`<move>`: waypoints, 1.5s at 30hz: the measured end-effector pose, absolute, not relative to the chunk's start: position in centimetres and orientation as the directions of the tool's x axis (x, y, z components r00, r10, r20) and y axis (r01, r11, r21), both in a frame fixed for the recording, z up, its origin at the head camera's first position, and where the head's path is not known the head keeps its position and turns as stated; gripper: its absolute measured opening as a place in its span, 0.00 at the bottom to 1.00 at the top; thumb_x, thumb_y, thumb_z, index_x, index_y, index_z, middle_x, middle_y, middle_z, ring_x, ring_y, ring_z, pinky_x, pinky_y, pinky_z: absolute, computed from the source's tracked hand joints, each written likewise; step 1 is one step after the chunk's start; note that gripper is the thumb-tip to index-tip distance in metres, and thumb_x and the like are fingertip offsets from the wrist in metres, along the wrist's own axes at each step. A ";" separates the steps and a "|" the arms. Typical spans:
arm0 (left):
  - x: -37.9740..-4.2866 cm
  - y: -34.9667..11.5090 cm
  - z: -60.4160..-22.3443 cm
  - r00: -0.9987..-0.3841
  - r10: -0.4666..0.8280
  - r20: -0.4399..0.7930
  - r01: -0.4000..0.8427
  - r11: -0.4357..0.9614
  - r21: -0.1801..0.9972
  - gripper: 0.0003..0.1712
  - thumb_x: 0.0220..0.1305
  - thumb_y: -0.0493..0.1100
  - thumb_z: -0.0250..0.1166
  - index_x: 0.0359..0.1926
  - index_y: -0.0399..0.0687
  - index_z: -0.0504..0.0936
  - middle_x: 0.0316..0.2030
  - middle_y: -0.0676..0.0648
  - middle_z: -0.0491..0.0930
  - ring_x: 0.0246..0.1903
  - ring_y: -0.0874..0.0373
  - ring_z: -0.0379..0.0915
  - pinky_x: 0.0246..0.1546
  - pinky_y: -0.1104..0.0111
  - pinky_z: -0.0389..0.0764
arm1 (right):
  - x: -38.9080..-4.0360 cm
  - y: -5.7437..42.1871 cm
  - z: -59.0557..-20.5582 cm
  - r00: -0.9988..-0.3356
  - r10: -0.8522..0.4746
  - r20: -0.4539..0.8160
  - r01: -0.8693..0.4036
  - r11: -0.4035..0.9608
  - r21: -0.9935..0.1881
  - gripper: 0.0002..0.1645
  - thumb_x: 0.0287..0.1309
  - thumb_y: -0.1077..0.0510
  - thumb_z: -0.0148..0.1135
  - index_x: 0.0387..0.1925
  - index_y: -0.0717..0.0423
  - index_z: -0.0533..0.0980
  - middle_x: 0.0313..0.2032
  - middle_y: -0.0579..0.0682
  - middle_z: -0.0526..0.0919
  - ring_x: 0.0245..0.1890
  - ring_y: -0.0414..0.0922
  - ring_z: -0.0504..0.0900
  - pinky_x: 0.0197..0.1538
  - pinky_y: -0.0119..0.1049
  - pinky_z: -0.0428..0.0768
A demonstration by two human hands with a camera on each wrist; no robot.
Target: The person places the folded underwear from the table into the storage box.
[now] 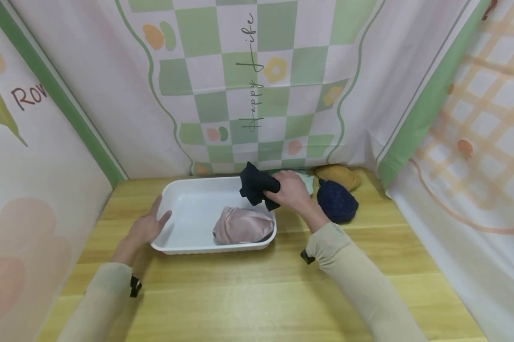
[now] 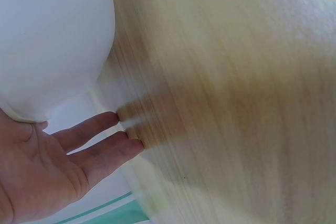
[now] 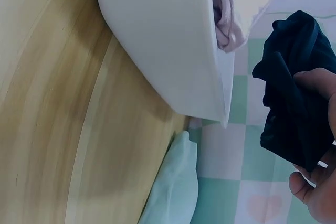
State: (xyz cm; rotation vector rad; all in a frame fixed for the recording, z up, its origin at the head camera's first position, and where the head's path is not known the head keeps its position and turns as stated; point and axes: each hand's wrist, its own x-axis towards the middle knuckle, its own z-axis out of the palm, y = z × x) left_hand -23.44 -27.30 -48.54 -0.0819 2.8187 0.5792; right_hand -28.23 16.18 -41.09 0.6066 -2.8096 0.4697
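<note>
My right hand grips a crumpled black cloth above the right end of a white tray. In the right wrist view the thumb presses on the black cloth, which hangs in loose folds. Inside the tray, at its right side, lies a bundled pink satiny cloth item. My left hand is at the tray's left rim, its thumb reaching over the inside. Its other fingers stretch out straight and spread beside the outer wall in the left wrist view.
Right of the tray, a navy textured cloth bundle lies before a mustard one. A pale green cloth sits by the tray's back right corner. Printed curtains enclose the wooden table at the back and sides.
</note>
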 end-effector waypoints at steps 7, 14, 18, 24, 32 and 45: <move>-23.4 -27.3 -48.5 -0.964 -0.008 -0.267 -0.113 0.917 0.383 0.50 0.72 0.74 0.28 0.78 0.53 0.22 0.69 0.20 0.58 0.61 0.21 0.66 0.60 0.36 0.70 | -28.6 14.8 -41.4 -0.874 -0.376 0.307 -0.451 0.864 -0.226 0.27 0.54 0.44 0.68 0.45 0.62 0.80 0.42 0.60 0.84 0.45 0.59 0.80 0.49 0.52 0.79; -23.4 -27.2 -48.3 -0.958 -0.012 -0.286 -0.128 0.911 0.392 0.50 0.71 0.75 0.28 0.78 0.55 0.20 0.70 0.21 0.56 0.62 0.21 0.64 0.61 0.35 0.69 | -29.3 13.6 -41.8 -0.900 -0.368 0.235 -0.416 0.885 -0.208 0.29 0.57 0.41 0.68 0.49 0.60 0.80 0.46 0.58 0.84 0.48 0.58 0.79 0.53 0.52 0.78; -23.3 -27.3 -48.3 -0.961 -0.006 -0.277 -0.118 0.914 0.389 0.50 0.71 0.76 0.27 0.78 0.54 0.22 0.69 0.20 0.57 0.61 0.21 0.65 0.60 0.35 0.70 | -29.5 12.9 -41.9 -0.896 -0.376 0.234 -0.418 0.893 -0.168 0.29 0.57 0.40 0.67 0.50 0.58 0.80 0.46 0.58 0.85 0.48 0.57 0.79 0.53 0.52 0.78; -23.3 -27.3 -48.3 -0.961 -0.007 -0.275 -0.117 0.916 0.385 0.51 0.70 0.76 0.27 0.78 0.54 0.22 0.70 0.21 0.56 0.64 0.20 0.62 0.63 0.34 0.66 | -29.9 12.2 -42.3 -0.890 -0.395 0.227 -0.430 0.893 -0.131 0.28 0.57 0.40 0.68 0.47 0.57 0.80 0.44 0.57 0.85 0.46 0.58 0.80 0.51 0.52 0.79; -23.3 -27.1 -48.2 -0.958 -0.017 -0.287 -0.131 0.914 0.385 0.50 0.71 0.76 0.28 0.79 0.54 0.23 0.71 0.21 0.55 0.65 0.21 0.60 0.64 0.34 0.65 | -30.5 11.5 -42.9 -0.894 -0.394 0.213 -0.421 0.902 -0.096 0.27 0.56 0.39 0.69 0.49 0.54 0.81 0.45 0.55 0.85 0.46 0.56 0.80 0.50 0.52 0.79; -23.3 -27.1 -48.4 -0.963 -0.022 -0.270 -0.126 0.918 0.376 0.50 0.72 0.75 0.28 0.79 0.53 0.23 0.69 0.20 0.57 0.63 0.21 0.63 0.63 0.35 0.67 | -30.9 11.0 -43.5 -0.909 -0.403 0.106 -0.408 0.913 -0.028 0.35 0.55 0.35 0.69 0.58 0.51 0.79 0.51 0.53 0.83 0.53 0.55 0.77 0.57 0.54 0.74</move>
